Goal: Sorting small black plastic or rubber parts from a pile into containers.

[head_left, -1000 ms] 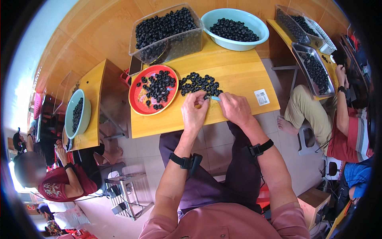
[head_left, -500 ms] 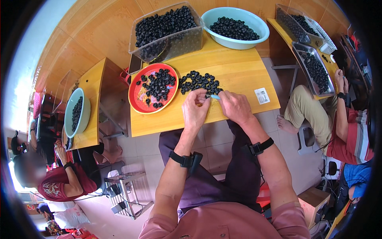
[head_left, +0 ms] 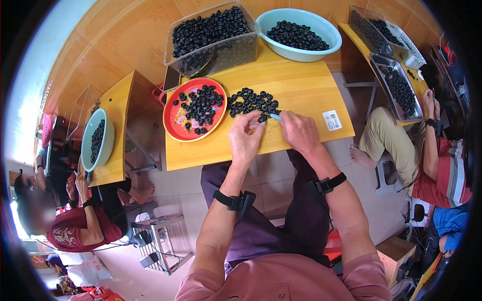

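Above the table's near edge my left hand (head_left: 246, 139) is closed, its fingertips pinching a small black rubber-like ring (head_left: 262, 118). My right hand (head_left: 300, 133) is wrapped round a slim tool with a light blue handle (head_left: 275, 117). The tool's tip points at the ring, and its exact kind is too small to tell. Just beyond my fingers lies a loose pile of similar black rings (head_left: 253, 99). To its left, a red plate (head_left: 174, 129) with a yellow rim and printed flowers carries more of them.
A clear plastic tub (head_left: 243, 50) and a pale blue basin (head_left: 301, 56), both holding black rings, stand at the table's back. A white label (head_left: 332, 120) lies on the right. Co-workers sit at tables (head_left: 120, 130) on both sides. A metal stool (head_left: 163, 246) stands at lower left.
The tool's handle has tilted slightly in my right hand, which has shifted a little to the right. The black ring now shows more clearly at my left fingertips.
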`<state>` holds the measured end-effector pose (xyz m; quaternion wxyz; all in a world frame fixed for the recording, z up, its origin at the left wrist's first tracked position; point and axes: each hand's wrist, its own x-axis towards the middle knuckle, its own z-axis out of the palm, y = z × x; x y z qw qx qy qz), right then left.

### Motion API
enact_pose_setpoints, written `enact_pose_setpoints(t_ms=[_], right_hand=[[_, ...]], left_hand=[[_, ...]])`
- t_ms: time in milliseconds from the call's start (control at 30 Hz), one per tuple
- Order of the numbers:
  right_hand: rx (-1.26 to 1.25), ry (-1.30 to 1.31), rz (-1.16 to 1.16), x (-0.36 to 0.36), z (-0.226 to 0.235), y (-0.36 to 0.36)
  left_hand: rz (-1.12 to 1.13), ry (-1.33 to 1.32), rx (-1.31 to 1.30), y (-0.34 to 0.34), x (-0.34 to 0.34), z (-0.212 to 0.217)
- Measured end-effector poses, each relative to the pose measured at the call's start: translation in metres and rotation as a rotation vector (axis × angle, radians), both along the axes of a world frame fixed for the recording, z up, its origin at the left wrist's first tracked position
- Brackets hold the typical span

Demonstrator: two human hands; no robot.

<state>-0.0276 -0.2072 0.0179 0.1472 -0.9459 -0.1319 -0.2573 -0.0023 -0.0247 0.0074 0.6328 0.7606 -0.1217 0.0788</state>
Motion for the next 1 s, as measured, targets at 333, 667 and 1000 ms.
enact_pose_setpoints(t_ms=[333, 667, 1000], right_hand=[[0.021, 0.002, -0.032, 0.0037, -0.0009, -0.0004], [0.015, 0.026, -0.072, 0.0020, -0.0061, -0.0011], [0.000, 0.036, -0.097, 0.0052, -0.0068, -0.0049]], left_hand=[[0.035, -0.254, 0.026, -0.0043, 0.0050, 0.0013], [0.094, -0.193, 0.007, -0.0045, 0.0041, 0.0008], [0.109, -0.171, -0.006, -0.0057, 0.0086, 0.0000]])
